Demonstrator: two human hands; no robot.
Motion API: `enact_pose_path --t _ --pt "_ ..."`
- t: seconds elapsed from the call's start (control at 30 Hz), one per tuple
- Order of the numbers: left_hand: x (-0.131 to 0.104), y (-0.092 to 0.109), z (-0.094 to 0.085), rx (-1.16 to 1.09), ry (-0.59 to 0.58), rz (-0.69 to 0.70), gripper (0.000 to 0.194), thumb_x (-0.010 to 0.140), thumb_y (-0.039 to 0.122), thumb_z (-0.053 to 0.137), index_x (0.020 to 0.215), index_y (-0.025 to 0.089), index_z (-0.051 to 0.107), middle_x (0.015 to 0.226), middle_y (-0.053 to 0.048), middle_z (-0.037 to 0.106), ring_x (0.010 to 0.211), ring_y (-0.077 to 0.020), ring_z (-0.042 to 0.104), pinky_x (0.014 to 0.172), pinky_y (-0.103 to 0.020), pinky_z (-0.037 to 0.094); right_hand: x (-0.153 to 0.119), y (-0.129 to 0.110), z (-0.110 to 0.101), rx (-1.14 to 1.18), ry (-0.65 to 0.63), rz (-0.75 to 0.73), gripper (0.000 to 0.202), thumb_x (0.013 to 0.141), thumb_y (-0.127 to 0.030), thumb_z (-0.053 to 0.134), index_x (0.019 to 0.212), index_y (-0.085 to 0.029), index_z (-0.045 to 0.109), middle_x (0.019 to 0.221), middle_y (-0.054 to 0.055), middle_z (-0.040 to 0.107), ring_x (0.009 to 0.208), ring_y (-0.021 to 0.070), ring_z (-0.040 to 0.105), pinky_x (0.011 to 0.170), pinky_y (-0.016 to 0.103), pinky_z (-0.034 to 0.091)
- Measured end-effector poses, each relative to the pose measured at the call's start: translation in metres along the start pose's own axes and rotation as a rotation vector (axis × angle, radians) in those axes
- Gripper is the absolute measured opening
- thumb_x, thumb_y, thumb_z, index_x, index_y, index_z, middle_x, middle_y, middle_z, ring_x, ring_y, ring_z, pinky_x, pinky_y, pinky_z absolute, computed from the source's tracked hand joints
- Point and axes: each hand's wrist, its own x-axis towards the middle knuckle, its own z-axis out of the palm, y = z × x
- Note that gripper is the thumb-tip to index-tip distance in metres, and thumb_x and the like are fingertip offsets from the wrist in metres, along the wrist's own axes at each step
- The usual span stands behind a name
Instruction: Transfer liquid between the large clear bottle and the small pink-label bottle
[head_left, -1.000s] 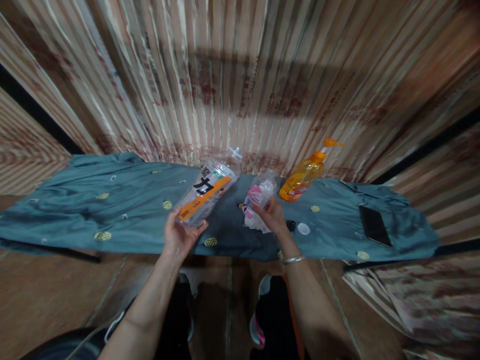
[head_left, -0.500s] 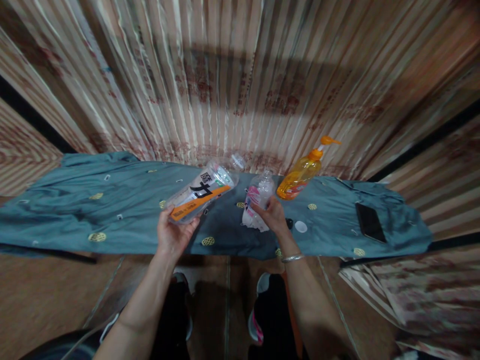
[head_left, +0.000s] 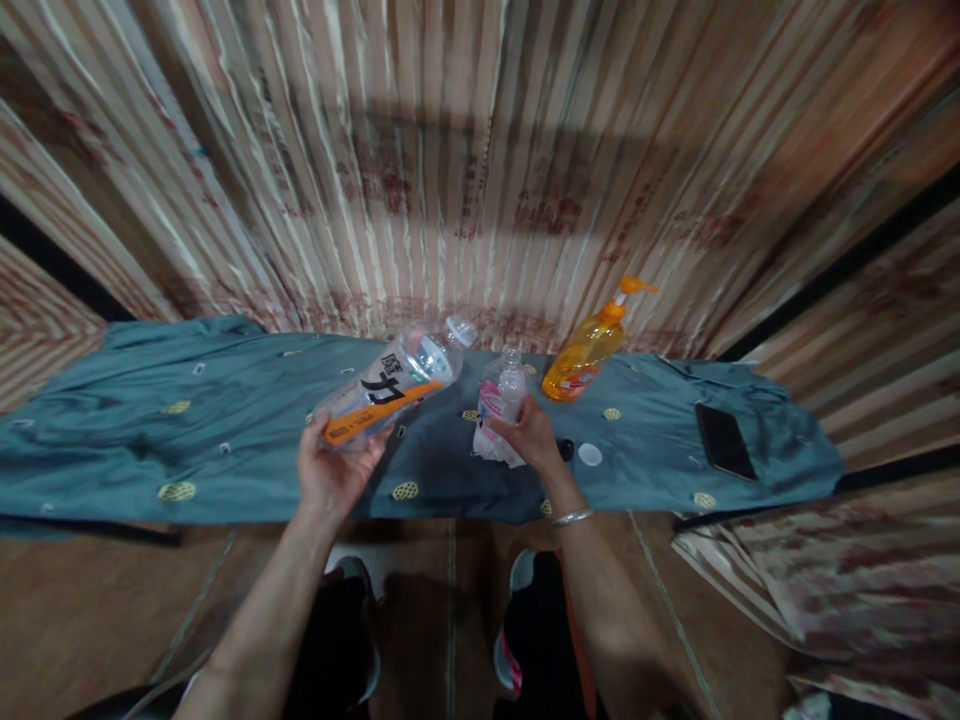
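Note:
My left hand (head_left: pixel 337 475) is wrapped around the lower end of a large clear plastic bottle (head_left: pixel 397 385) with a black and orange label. That bottle is tilted, its neck pointing up and to the right; whether a cap is on it, I cannot tell. A smaller clear bottle (head_left: pixel 511 385) with a pink and white label stands on the cloth, gripped at its right side by my right hand (head_left: pixel 529 435). Just right of this hand lie a black cap (head_left: pixel 565 450) and a white round cap (head_left: pixel 589 455).
An orange pump bottle (head_left: pixel 581 360) stands behind the caps, toward the back edge. A dark phone (head_left: pixel 725 442) lies at the right. Patterned blue-green cloth (head_left: pixel 255 430) covers the narrow table, and a striped curtain (head_left: pixel 450 180) hangs behind it.
The whole view has shifted slightly, so things appear further left. The large bottle has moved a little closer to the small one. Both hands keep their hold.

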Motion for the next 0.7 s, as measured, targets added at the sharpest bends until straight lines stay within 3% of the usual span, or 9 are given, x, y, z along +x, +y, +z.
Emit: enact_pose_path --t 0.13,0.33,0.7 --pt "0.004 -0.001 0.009 0.007 0.002 0.004 0.028 0.087 0.031 0.061 0.11 0.016 0.067 0.103 -0.013 0.072 0.084 -0.0253 0.074 0.053 -0.025 0.059 -0.003 -0.003 -0.004 0.01 0.008 0.001 0.044 0.069 -0.043 0.084 0.098 -0.022 0.059 0.084 0.002 0.073 0.082 0.0285 0.073 0.074 0.039 0.057" --pt "0.015 -0.005 0.023 0.017 -0.017 -0.039 0.034 0.085 0.033 0.064 0.113 0.015 0.068 0.102 -0.016 0.073 0.083 -0.0272 0.074 0.045 -0.02 0.051 -0.004 0.001 -0.008 -0.021 0.001 -0.032 0.045 0.076 -0.041 0.08 0.11 -0.019 0.062 0.094 0.006 0.076 0.089 0.0293 0.075 0.077 0.04 0.059" --pt "0.017 -0.012 0.008 0.025 0.002 -0.028 0.032 0.079 0.028 0.07 0.11 0.018 0.068 0.095 -0.011 0.076 0.079 -0.0251 0.076 0.047 -0.023 0.056 -0.011 -0.006 -0.009 -0.117 -0.024 -0.058 0.049 0.078 -0.039 0.083 0.116 -0.016 0.062 0.098 0.01 0.078 0.09 0.0292 0.076 0.079 0.038 0.058"
